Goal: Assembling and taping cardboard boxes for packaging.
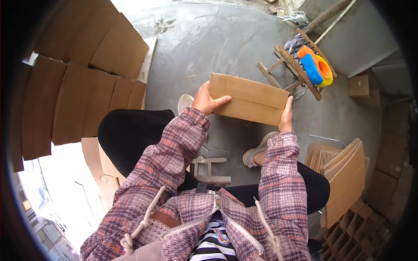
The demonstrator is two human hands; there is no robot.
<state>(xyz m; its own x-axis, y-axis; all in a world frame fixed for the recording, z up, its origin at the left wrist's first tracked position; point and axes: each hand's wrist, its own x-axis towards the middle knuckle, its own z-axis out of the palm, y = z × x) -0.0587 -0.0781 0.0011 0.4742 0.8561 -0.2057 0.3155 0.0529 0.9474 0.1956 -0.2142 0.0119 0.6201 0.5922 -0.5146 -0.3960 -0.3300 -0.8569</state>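
Observation:
A long brown cardboard box point(250, 98) is held out in front of me above the floor, its flaps meeting in a seam along its length. My left hand point(209, 100) grips its left end, with the thumb lying on the upper face. At the right end my right hand point(286, 115) presses against the short side, fingers mostly hidden behind the box. Both hands are closed on it. Beyond the right hand, a tape dispenser point(314, 67) in orange, blue and yellow rests on a small wooden folding stool point(296, 65).
Stacked cardboard cartons point(78, 95) rise on my left. Flattened cardboard sheets point(346, 174) stand upright by my right knee, above a divided cardboard stack point(355, 228). A small closed carton point(360, 85) lies far right. Wooden stool parts point(211, 169) show between my legs.

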